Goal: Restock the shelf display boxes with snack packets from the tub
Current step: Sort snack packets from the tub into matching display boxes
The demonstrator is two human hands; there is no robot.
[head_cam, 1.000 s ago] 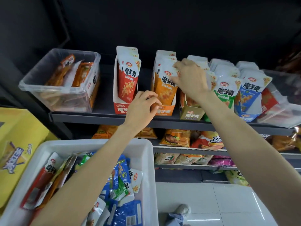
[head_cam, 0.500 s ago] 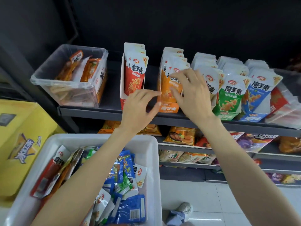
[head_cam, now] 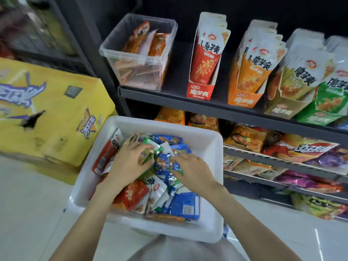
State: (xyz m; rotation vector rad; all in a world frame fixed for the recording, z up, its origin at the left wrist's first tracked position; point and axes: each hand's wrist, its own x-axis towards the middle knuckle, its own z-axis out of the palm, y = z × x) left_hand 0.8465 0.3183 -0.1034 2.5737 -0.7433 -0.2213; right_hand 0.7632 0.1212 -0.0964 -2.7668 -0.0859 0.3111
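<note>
The white tub point(head_cam: 214, 166) rests low in front of me, filled with mixed snack packets in blue, green, red and white. Both hands are down inside it. My left hand point(head_cam: 130, 162) curls its fingers and thumb around a green packet point(head_cam: 151, 150) near the tub's middle. My right hand point(head_cam: 194, 170) lies spread on the blue packets point(head_cam: 163, 164), holding nothing. On the shelf above stand the display boxes: red point(head_cam: 200, 92), orange point(head_cam: 243, 100), khaki point(head_cam: 282, 110) and green point(head_cam: 320, 117), each holding upright packets.
A clear plastic bin point(head_cam: 113, 53) with orange packets stands at the shelf's left end. A large yellow carton point(head_cam: 56, 110) sits on the floor left of the tub. Lower shelves point(head_cam: 282, 162) at right hold other snack bags. White floor tiles surround the tub.
Both hands have come down from the orange display box on the shelf into the tub. The view has tilted down, and my left hand now grips a green packet.
</note>
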